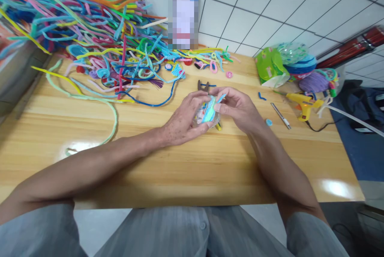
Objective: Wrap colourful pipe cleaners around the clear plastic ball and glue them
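Both my hands meet over the middle of the wooden table [180, 161]. My left hand [186, 123] cups a small coiled pipe-cleaner piece [209, 112], light blue with pink and white bands. My right hand [237, 107] pinches the loose light-blue end of it at the top. Fingers of both hands are curled round the piece. A short yellow bit [218, 127] pokes out below it on the table.
A big heap of coloured pipe cleaners [90, 37] covers the far left. Small pliers [203, 86] lie just beyond my hands. To the right lie a craft knife [281, 115], a yellow glue gun [303, 105] with its cord, a green bag [270, 69] and finished coils [303, 67].
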